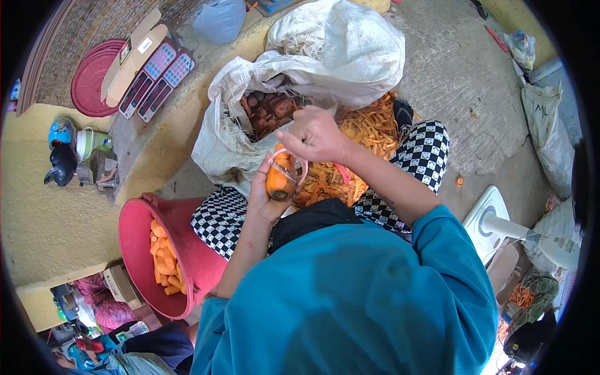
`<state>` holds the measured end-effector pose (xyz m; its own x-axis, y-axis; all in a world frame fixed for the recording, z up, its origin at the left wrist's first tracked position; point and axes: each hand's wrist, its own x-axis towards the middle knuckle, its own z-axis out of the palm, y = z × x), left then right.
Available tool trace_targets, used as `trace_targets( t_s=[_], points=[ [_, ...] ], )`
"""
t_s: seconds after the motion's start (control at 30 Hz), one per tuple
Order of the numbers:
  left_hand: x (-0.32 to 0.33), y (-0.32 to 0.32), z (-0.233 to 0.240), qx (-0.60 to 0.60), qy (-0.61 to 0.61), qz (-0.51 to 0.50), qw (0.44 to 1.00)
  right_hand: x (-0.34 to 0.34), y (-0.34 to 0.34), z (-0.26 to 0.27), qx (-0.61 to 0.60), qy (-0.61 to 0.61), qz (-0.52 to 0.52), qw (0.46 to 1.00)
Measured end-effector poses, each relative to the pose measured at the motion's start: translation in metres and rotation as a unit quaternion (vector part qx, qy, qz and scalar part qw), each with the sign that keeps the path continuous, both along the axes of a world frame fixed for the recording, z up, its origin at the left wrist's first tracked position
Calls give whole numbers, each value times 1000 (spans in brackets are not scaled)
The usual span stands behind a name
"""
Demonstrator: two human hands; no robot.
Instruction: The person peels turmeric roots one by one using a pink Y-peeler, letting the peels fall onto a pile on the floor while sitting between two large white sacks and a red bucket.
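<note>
My left hand [261,197] grips an orange carrot [280,182], its dark stem end towards me. Over the carrot, my right hand [319,133] holds a pink-framed peeler [303,171], its blade at the carrot's side. Beneath both hands, a heap of carrot peelings [368,136] spreads between my legs. Just beyond stands an open white woven sack [218,152] with unpeeled reddish-brown roots [281,108] inside. To my left a red plastic bucket [133,234] tips on its side, holding several peeled carrots [164,258]. A pink strip-like object [343,173] lies on the peelings.
At the upper left, a round red lid [93,79] and two keypad devices [164,77] with a cardboard box sit on a ledge. A white pedestal fan [497,222] lies on the right. Part of another person [150,349] shows at the lower left.
</note>
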<state>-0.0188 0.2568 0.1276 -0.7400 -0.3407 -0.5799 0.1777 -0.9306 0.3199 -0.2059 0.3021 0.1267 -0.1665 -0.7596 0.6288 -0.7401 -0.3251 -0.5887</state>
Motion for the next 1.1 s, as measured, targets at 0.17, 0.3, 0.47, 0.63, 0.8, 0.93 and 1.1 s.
trace_targets(
  t_s=[0.17, 0.3, 0.47, 0.63, 0.8, 0.93, 1.1],
  points=[
    [-7, 4, 5, 39, -15, 20, 999, 10, 8, 15, 6, 12, 39, 999],
    [-5, 2, 1, 4, -8, 13, 1000, 16, 10, 8, 21, 44, 35, 998],
    [0, 6, 4, 11, 22, -8, 1000, 18, 8, 3, 15, 44, 49, 998],
    [1, 7, 3, -12, 18, -7, 1000, 19, 8, 3, -5, 53, 39, 998],
    [5, 4, 0, -37, 29, -33, 998, 21, 8, 1, 13, 41, 40, 998],
    [2, 6, 0, -16, 14, -23, 1000, 21, 7, -4, 48, 20, 44, 998],
    [9, 10, 2, -54, -24, -74, 995, 1, 6, -19, 55, -10, 8, 998]
  ],
)
